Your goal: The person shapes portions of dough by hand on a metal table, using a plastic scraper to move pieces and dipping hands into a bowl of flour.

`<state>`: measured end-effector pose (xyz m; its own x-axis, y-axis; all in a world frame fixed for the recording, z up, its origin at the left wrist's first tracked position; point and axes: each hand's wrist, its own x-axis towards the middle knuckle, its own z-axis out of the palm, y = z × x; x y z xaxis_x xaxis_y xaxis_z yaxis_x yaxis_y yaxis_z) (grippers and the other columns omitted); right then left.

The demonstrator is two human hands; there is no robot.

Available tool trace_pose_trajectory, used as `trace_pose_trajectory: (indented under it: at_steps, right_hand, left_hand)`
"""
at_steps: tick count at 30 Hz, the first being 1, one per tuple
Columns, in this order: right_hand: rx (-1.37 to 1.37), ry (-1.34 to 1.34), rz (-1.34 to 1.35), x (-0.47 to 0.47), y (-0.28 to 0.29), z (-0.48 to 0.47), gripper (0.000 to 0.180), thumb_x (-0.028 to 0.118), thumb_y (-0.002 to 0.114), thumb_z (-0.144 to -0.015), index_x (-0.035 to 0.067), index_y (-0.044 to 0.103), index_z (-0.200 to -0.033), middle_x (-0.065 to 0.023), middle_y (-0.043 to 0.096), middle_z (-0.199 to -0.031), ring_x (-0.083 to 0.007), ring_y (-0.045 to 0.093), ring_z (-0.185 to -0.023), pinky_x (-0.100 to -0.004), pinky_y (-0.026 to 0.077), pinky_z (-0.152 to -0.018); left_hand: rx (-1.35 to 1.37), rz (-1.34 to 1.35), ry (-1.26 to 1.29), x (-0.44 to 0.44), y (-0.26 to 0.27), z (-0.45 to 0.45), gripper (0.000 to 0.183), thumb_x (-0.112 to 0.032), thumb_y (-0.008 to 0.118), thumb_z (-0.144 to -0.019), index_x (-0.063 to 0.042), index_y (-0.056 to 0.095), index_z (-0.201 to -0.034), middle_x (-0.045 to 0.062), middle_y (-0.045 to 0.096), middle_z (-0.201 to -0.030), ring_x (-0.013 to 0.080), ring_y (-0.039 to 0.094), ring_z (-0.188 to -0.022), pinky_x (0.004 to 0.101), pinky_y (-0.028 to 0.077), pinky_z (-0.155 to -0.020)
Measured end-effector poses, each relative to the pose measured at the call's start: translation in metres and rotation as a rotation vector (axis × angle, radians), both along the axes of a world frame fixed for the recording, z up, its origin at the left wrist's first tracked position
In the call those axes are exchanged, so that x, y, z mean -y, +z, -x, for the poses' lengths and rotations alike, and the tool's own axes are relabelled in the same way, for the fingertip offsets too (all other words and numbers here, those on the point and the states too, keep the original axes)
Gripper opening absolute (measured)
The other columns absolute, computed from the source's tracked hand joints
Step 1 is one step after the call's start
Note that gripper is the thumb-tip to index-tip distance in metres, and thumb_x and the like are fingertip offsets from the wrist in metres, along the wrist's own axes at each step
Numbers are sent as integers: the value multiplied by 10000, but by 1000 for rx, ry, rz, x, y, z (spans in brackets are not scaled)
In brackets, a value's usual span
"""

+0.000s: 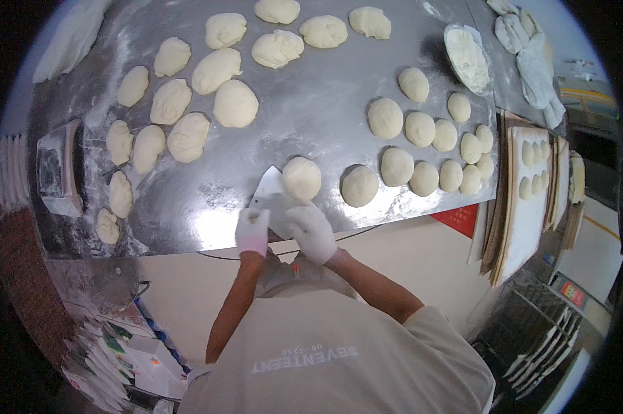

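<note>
My left hand [252, 227], in a white glove with a pink cuff, is closed around the left edge of a metal dough scraper [271, 189]. The blade lies over the near part of the steel worktable [311, 129], its pointed corner facing away from me. My right hand [314, 233], gloved in white, is at the blade's right side, fingers bent and blurred; whether it grips anything is unclear. Just beyond it sits a smooth round dough ball [301, 178], beside the blade. Another dough ball [360, 186] rests to the right.
Irregular dough pieces [216, 71] spread over the left and far table. Several rounded balls [420, 129] are grouped at right, near a bowl of flour [466, 59]. A floury scale [59, 168] stands at the left edge. Boards [523, 207] with small dough pieces lean at right.
</note>
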<state>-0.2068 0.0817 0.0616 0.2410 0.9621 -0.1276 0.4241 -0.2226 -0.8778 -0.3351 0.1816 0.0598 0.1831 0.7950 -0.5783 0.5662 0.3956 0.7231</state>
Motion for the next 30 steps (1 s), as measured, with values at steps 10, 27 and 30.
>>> trace_pose_trajectory:
  at_steps: [10,27,30]
  right_hand:
    - [187,-247,61,22,-21,14,447,61,636,-748,-15,517,-1172,-218,545,-1160,-389,519,-1083,-458,421,-944]
    - [-157,-380,-207,-47,-57,-57,541,167,598,-823,-36,462,-1306,-201,519,-1267,-325,465,-1229,-394,349,-1054]
    - [-275,-482,-122,-31,-42,-60,617,181,659,-785,-47,431,-1311,-213,492,-1281,-332,459,-1223,-399,347,-1053]
  left_hand:
    - [-146,219,-30,12,-18,8,350,-247,627,-885,17,607,-1113,115,643,-923,215,620,-887,324,505,-766]
    - [35,-166,-155,-5,-59,-62,307,-186,559,-905,21,603,-1128,118,655,-1051,228,633,-946,349,503,-832]
    - [208,-227,-267,-29,-77,-13,301,-181,557,-911,42,621,-1103,125,669,-1023,216,644,-899,330,510,-816]
